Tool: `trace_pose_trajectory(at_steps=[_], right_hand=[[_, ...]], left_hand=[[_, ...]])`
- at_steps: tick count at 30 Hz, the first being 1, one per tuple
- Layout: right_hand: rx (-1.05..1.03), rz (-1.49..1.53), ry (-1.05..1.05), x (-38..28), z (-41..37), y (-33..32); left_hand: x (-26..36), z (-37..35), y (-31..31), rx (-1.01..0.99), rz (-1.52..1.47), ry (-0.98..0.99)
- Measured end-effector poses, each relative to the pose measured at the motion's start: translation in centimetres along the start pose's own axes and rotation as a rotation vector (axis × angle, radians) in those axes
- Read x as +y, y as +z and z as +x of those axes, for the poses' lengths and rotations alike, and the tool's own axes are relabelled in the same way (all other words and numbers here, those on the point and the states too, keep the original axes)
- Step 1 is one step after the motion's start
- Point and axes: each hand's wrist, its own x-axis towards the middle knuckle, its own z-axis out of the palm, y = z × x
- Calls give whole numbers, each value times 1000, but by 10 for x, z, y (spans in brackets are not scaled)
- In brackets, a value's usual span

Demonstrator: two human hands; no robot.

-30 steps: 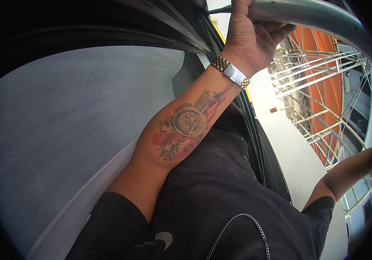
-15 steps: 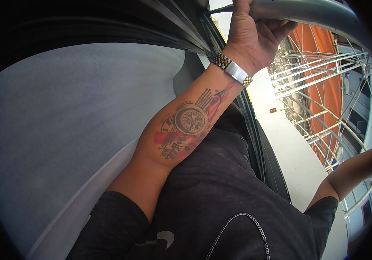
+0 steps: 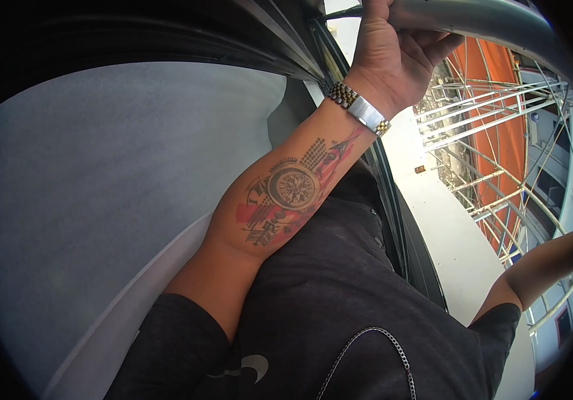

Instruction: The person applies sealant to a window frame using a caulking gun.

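My left hand (image 3: pixel 400 60) reaches up to the top of the view, palm toward me, with its fingers curled around a thick curved silver tube (image 3: pixel 493 20). The thumb goes up on the near side of the tube, and the other fingers bend behind its lower edge. A silver and gold metal watch band (image 3: pixel 360 110) circles this wrist. The forearm (image 3: pixel 293 187) has a tattoo and crosses in front of my dark shirt (image 3: pixel 326 287). At the right, my right forearm (image 3: pixel 546 267) stretches up to the dark edge of the view, where the hand is cut off.
A large smooth grey panel (image 3: pixel 126 187) fills the left side, below black trim (image 3: pixel 133 33). Outside at the right are white metal scaffold bars (image 3: pixel 486 107), an orange sheet (image 3: pixel 496 87) and a white ledge (image 3: pixel 426 200). A chain (image 3: pixel 400 350) hangs over my shirt.
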Motion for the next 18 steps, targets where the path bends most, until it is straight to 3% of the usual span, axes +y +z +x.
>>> trace_pose_trajectory(at_steps=[1,5,7,8,10,18], right_hand=[[8,293,-284,-21,-13,-15],[52,339,-307,-26,-19,-18],[-176,414,-98,-51,-25,-37],[-177,413,-97,-42,-24,-31],[19,391,-265,-18,-21,-11],[16,347,-309,-16,-15,-10]], left_hand=[[-1,0,-1,-1,0,1],[-1,1,-5,-12,2,-30],[-2,1,-6,-9,-7,-37],[-2,2,-7,-24,-7,-31],[-2,2,-8,-40,-8,-23],[0,3,-11,-10,-35,-23]])
